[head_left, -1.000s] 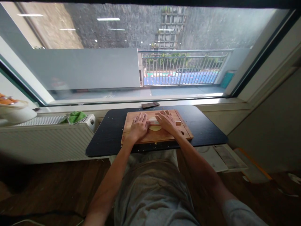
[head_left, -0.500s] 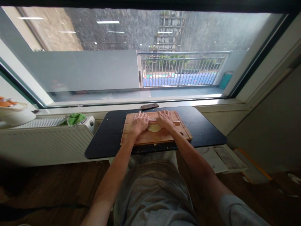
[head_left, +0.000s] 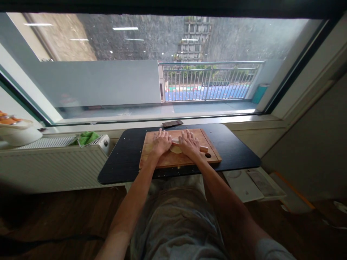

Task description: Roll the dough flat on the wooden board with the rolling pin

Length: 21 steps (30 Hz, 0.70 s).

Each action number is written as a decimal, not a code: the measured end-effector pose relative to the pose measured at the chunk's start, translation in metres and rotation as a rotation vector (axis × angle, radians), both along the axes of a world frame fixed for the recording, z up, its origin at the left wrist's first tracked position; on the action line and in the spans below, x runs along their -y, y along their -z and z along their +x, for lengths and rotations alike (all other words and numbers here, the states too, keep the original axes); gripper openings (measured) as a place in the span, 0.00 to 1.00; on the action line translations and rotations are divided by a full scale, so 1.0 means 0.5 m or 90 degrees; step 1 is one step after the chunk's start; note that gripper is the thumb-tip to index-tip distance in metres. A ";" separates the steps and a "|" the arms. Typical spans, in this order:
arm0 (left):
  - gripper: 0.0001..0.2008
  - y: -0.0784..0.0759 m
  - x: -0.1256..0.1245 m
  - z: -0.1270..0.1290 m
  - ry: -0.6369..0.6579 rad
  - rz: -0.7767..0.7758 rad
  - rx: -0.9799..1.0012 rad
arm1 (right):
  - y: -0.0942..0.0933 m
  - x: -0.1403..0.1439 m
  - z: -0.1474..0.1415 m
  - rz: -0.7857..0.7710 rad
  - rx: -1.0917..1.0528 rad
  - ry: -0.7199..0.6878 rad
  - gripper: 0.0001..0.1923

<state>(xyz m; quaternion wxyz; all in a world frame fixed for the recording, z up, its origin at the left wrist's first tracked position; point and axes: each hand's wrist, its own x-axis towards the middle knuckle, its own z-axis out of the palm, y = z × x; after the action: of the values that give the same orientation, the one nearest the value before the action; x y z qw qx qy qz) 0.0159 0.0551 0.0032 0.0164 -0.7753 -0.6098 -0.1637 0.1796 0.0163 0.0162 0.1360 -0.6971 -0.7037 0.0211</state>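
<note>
A wooden cutting board [head_left: 208,142] lies on a small black table [head_left: 235,151]. On it sits a pale flat piece of dough [head_left: 175,149], mostly covered. My left hand [head_left: 161,141] and my right hand [head_left: 189,143] press palm-down on a wooden rolling pin [head_left: 203,148] that lies across the dough, tilted so its right end points toward me. Only the pin's right end and a short middle stretch show between the hands.
A dark phone [head_left: 172,124] lies on the sill behind the board. A white radiator [head_left: 54,162] with a green cloth [head_left: 86,137] stands left of the table; a white bowl [head_left: 18,135] sits at far left. Flat papers [head_left: 244,184] lie on the floor at right.
Both hands pushed the rolling pin away over the dough, then drew it back toward me; the pin now sits tilted, its right end nearer the board's hole.
</note>
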 end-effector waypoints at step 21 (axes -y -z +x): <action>0.26 -0.017 0.002 0.006 -0.012 -0.016 -0.040 | -0.001 0.038 0.005 0.006 0.002 -0.027 0.32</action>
<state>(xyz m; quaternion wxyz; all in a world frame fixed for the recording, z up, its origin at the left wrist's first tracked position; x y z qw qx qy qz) 0.0188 0.0542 0.0119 0.0276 -0.7744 -0.6182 -0.1317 0.1819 -0.0029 0.0165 0.1374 -0.6815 -0.7185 0.0195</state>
